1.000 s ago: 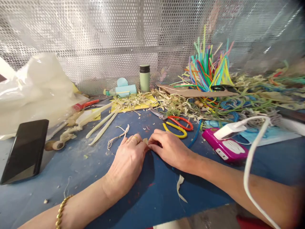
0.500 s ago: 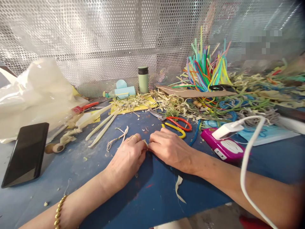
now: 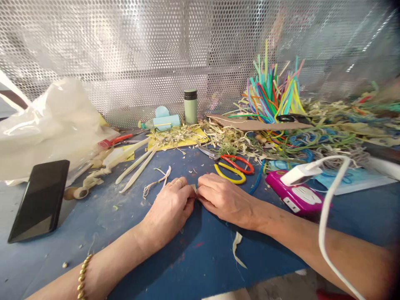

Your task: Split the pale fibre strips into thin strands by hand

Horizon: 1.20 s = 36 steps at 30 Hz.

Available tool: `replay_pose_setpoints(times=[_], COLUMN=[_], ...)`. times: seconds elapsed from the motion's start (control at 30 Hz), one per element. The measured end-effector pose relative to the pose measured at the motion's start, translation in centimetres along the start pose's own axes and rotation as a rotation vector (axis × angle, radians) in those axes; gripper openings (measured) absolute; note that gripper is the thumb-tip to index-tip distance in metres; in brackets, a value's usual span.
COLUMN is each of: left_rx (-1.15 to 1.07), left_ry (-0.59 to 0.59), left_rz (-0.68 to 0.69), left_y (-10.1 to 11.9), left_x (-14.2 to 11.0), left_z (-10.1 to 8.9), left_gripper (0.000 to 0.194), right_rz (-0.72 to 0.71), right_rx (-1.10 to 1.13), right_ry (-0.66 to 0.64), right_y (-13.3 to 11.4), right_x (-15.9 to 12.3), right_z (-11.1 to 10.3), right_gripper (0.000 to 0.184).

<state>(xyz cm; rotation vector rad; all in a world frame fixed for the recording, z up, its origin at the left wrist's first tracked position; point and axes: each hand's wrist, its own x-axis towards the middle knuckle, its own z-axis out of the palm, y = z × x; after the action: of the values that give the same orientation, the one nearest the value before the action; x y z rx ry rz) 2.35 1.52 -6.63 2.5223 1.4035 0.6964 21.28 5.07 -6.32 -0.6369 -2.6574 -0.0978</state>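
Over the middle of the blue table, my left hand (image 3: 171, 204) and my right hand (image 3: 225, 200) meet fingertip to fingertip. Between the pinched fingers shows a small pale strip (image 3: 194, 188), which looks like dried husk; most of it is hidden by the fingers. Just beyond my right hand lie scissors with one red and one yellow handle (image 3: 229, 174). A knotted pale strand (image 3: 158, 180) rests beyond my left hand. Closer to the table's front edge, a loose pale scrap (image 3: 236, 246) lies below my right wrist.
A phone (image 3: 40, 200) and a plastic bag (image 3: 53, 129) are at left. At right, a white cable crosses over my forearm from a purple power strip (image 3: 293, 193). Husk scraps, colourful pipe cleaners (image 3: 273, 93) and a green tumbler (image 3: 190, 107) line the back.
The whole view has shifted slightly, so things sit a little further right. Both hands keep pinching at the same place, with only slight finger movement.
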Motion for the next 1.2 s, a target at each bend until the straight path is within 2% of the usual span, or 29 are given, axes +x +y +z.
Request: replay_pose_setpoints(times=[0.2, 0.37, 0.57, 0.67, 0.9, 0.97, 1.07, 1.2], left_rx=[-0.054, -0.091, -0.018, 0.001, -0.123, -0.151, -0.169, -0.19], left_ry=[-0.05, -0.069, -0.097, -0.098, -0.139, -0.137, -0.124, -0.123], left_rz=[-0.035, -0.101, -0.23, -0.279, -0.348, -0.357, -0.366, -0.376], left_y=[-0.1, 0.0, 0.5, 0.7, 0.7, 0.7, 0.6, 0.8], left_x=[0.2, 1.0, 1.6, 1.7, 2.1, 2.1, 2.1, 2.1], left_z=[-0.4, -0.4, -0.5, -0.5, -0.9, -0.9, -0.9, -1.0], left_gripper=[0.021, 0.02, 0.017, 0.013, 0.012, 0.014, 0.015, 0.017], right_rz=[0.135, 0.265, 0.395, 0.449, 0.573, 0.576, 0.509, 0.3], right_rx=[0.111, 0.196, 0.157, 0.17, 0.293, 0.31, 0.272, 0.085], right_ry=[0.014, -0.084, -0.196, -0.206, -0.183, -0.179, -0.142, -0.058], right_y=[-0.1, -0.6, -0.8, -0.7, -0.6, -0.6, -0.6, -0.6], right_x=[0.0, 0.4, 1.3, 1.6, 2.0, 1.9, 1.5, 0.4], right_z=[0.3, -0.5, -0.9, -0.8, -0.6, -0.6, -0.7, -1.2], right_gripper=[0.013, 0.014, 0.014, 0.012, 0.008, 0.008, 0.006, 0.016])
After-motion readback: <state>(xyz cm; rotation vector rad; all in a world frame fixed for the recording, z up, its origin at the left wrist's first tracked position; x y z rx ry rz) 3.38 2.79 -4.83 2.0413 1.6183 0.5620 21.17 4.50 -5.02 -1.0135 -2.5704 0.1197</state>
